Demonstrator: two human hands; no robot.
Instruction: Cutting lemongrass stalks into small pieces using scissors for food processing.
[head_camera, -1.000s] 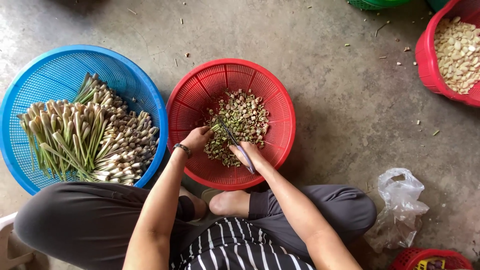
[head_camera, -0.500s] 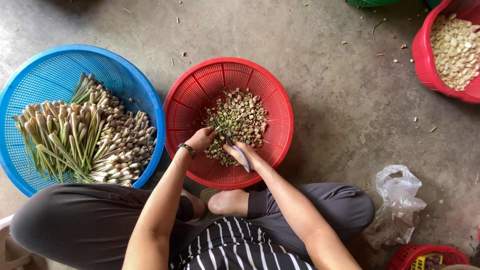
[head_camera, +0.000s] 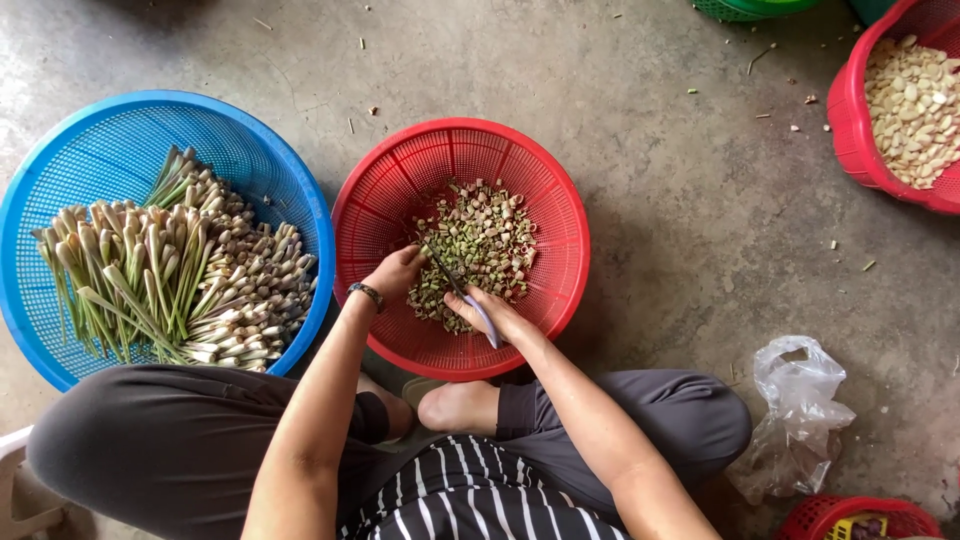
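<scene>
The person is sitting on the grey concrete floor (head_camera: 650, 200), leaning over a round red perforated plastic basket (head_camera: 555, 215). The right hand (head_camera: 490, 312) is gripping a small knife with a pale lilac handle (head_camera: 470, 300), fingers clenched around the handle, the dark blade pointing up and left toward the left hand (head_camera: 395, 272). The left hand, wearing a dark bracelet at the wrist, is curling its fingers at the blade's tip; what they are pinching I cannot tell. Both hands are hovering above a heap of chopped green-and-white stalk pieces (head_camera: 480, 240) lying in the red basket. Just beside it, on the person's left, a round blue perforated plastic basket (head_camera: 120, 140) is holding whole pale stalks (head_camera: 170, 280). A crumpled clear plastic bag (head_camera: 800, 420) is lying near the right knee.
</scene>
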